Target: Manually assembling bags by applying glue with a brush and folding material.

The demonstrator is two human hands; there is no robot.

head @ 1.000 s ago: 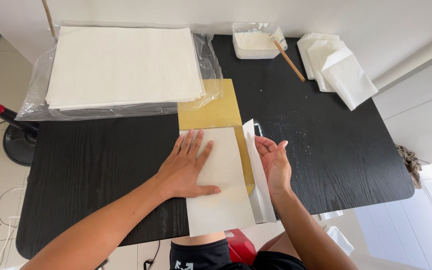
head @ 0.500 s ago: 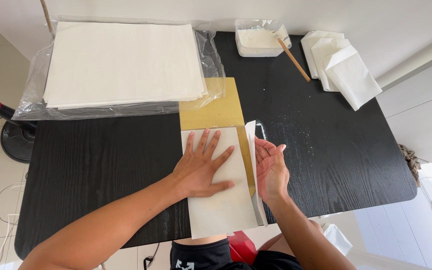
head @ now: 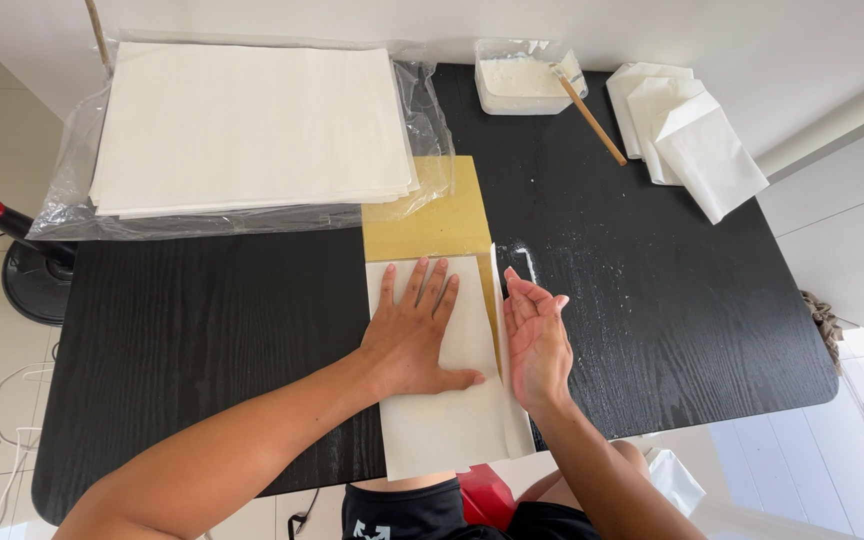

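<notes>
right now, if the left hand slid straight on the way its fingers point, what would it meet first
The left hand lies flat on the white paper sheet, fingers pointing away from the person. Straight on it would likely first cross that sheet's top edge onto the yellow-brown board, then the clear plastic wrap beyond.

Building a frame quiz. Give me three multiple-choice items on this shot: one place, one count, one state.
1. Where is the tub of white paste?
A. far edge of the black table
B. on the floor
C. under the left hand

2. How many folded white bags lie at the far right?
A. one
B. three
C. six

3. How is the left hand?
A. fisted
B. flat, fingers spread on the white sheet
C. lifted off

Key: 1 A, the tub sits by the wall beside the brush. 2 B, three overlapping bags show. 3 B, the palm presses the sheet while the right hand stands edge-on at its fold.
</notes>
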